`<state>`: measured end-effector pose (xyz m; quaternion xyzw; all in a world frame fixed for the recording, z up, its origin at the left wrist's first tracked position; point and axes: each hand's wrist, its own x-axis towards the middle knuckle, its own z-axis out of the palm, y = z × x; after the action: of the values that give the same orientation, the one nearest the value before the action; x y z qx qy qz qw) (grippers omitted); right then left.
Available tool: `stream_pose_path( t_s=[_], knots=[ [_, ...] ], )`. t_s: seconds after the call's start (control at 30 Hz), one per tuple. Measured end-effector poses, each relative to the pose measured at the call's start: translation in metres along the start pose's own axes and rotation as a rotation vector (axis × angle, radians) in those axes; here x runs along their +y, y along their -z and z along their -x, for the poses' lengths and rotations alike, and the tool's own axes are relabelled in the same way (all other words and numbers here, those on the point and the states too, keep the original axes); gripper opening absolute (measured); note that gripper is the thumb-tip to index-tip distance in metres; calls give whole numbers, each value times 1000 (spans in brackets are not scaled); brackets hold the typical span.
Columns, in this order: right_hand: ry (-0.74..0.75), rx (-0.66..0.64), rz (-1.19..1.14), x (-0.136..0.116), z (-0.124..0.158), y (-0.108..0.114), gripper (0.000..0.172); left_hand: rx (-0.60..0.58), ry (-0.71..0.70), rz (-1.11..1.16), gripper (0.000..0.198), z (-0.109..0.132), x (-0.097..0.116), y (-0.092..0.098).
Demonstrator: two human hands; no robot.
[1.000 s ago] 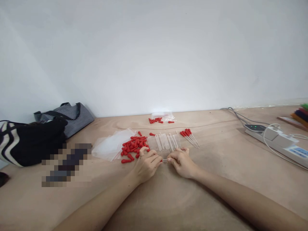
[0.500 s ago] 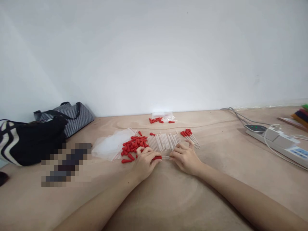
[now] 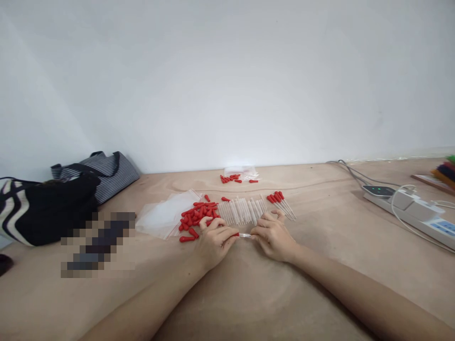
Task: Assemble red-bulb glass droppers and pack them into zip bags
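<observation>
Between the fingers of my left hand (image 3: 216, 242) is a red rubber dropper bulb (image 3: 236, 234), mostly covered by them. My right hand (image 3: 274, 237) pinches a clear glass dropper tube (image 3: 244, 235), whose left end meets the bulb's mouth; how deep it sits I cannot tell. Just beyond my left hand lies a pile of red bulbs (image 3: 195, 214). A row of glass tubes (image 3: 240, 210) lies past both hands. Several droppers with red bulbs fitted (image 3: 281, 203) rest side by side beyond my right hand.
Clear plastic bags (image 3: 159, 214) lie left of the pile. More red bulbs (image 3: 231, 178) and a small bag (image 3: 241, 170) are near the wall. Bags (image 3: 46, 208) stand at the left. On the right, a power strip (image 3: 423, 213) trails cables across the wooden table (image 3: 249, 293).
My left fingers now cover more of the red bulb than before. Both hands have otherwise stayed almost in place, with the tube still between them.
</observation>
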<state>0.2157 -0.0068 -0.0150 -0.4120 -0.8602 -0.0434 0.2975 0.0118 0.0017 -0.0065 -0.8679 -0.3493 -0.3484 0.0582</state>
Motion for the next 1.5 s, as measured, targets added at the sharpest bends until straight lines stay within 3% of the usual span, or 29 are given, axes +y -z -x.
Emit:
stream_pose_path(
  t_s=[0.1, 0.17, 0.27, 0.33, 0.47, 0.87, 1.23, 1.5],
  knots=[
    [-123, 38, 40, 14, -2, 5, 20, -18, 92, -80, 28, 0, -4, 3],
    [-289, 90, 98, 30, -2, 8, 21, -46, 133, -125, 38, 0, -8, 5],
    [-621, 161, 191, 56, -2, 13, 24, -84, 155, -157, 27, 2, -12, 5],
    [-775, 133, 218, 70, -1, 15, 26, -97, 160, -156, 19, 2, -14, 5],
    [-900, 21, 230, 79, -2, 14, 28, -100, 154, -141, 14, 1, -13, 3],
    [-1006, -108, 219, 73, -11, 9, 30, -123, 182, -124, 10, 1, -12, 3],
    [-871, -15, 240, 63, -14, 5, 29, -93, 243, -225, 6, -1, -19, 11],
    [-906, -308, 241, 56, -45, 1, 29, -127, 359, -323, 28, -1, -30, 18]
  ],
)
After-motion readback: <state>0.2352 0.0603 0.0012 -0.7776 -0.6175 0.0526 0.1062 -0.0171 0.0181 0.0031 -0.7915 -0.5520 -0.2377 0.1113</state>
